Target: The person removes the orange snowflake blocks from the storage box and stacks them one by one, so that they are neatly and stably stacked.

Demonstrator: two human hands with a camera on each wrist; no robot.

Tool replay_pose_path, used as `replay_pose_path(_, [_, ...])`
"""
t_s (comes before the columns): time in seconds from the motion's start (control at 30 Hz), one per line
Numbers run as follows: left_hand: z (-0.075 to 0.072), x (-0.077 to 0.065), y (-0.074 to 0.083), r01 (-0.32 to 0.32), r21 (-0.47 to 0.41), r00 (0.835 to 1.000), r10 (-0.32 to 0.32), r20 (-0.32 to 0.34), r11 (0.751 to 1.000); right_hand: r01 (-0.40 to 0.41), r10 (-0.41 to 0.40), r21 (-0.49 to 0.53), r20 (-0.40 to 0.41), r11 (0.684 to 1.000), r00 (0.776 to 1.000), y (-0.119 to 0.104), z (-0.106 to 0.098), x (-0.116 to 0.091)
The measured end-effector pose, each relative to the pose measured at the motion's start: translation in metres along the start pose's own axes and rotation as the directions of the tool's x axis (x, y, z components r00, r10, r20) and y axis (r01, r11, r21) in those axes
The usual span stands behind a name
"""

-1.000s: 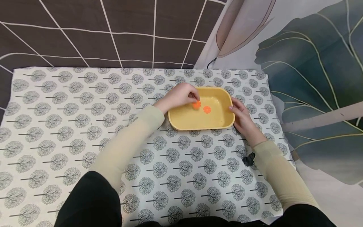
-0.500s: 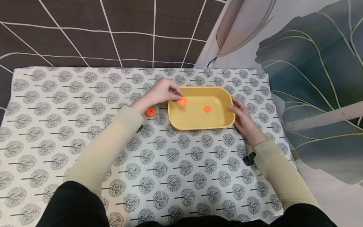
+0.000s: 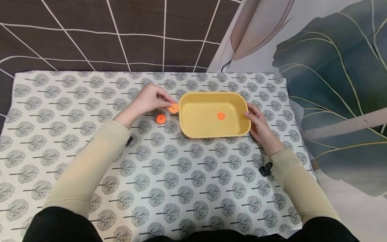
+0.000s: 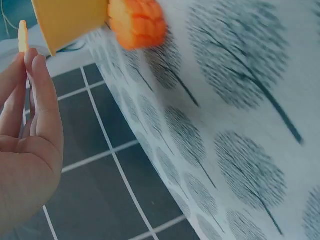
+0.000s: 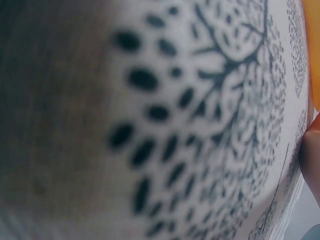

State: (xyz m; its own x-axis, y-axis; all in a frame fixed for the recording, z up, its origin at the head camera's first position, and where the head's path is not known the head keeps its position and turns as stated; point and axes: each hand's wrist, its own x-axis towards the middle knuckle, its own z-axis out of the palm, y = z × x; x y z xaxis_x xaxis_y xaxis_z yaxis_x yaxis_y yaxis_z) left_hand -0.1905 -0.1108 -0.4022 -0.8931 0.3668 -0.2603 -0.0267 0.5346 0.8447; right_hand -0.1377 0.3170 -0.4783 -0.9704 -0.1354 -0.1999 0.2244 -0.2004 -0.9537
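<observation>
My left hand (image 3: 152,97) pinches a thin orange flower-shaped slice (image 3: 173,108) between thumb and fingertips, just off the left end of a yellow rectangular tub (image 3: 188,130). In the left wrist view the slice (image 4: 23,36) stands edge-on above the fingertips. Below that hand, a thicker orange flower-shaped piece (image 3: 161,119) with ridged sides lies on the cloth. Another flat orange flower slice (image 3: 221,116) lies on the tub's floor. My right hand (image 3: 258,123) grips the tub's right wall, thumb at the rim and fingers outside; its wrist view catches only part of it.
A white cloth with a grey tree print (image 3: 181,188) covers the table. Behind it hangs a dark panel with white grid lines (image 3: 139,50), and a leaf-patterned curtain (image 3: 338,101) is at the right. A small black object (image 3: 265,169) sits at the right cuff.
My left hand has moved left with the orange slice, from over the tub to beyond its left wall. The thicker orange piece has come into view. My right hand stays at the tub.
</observation>
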Motion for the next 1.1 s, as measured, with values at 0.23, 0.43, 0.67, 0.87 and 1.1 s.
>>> replay_pose_path(0.23, [-0.008, -0.013, -0.014, 0.040, 0.089, 0.999, -0.038, -0.027, 0.995, 0.009, -0.010, 0.006, 0.010, 1.000, 1.000, -0.001, 0.001, -0.001])
replay_pose_path(0.43, [-0.010, -0.020, -0.023, 0.057, 0.105, 0.998, -0.054, -0.023, 0.993, 0.010, -0.010, -0.001, 0.009, 1.000, 1.000, -0.001, 0.002, 0.000])
replay_pose_path(0.67, [-0.010, -0.022, -0.030, 0.073, 0.115, 0.997, -0.073, -0.006, 0.991, 0.013, -0.013, 0.018, 0.004, 1.000, 1.000, -0.001, 0.002, 0.000])
replay_pose_path(0.87, [-0.007, -0.021, -0.031, 0.106, 0.095, 0.994, -0.108, 0.012, 0.990, 0.007, -0.007, 0.007, 0.003, 1.000, 1.000, -0.001, 0.001, 0.000])
replay_pose_path(1.1, [-0.005, -0.022, -0.033, 0.144, 0.066, 0.989, -0.146, 0.032, 0.987, -0.002, 0.002, 0.013, -0.001, 1.000, 1.000, 0.000, 0.000, 0.000])
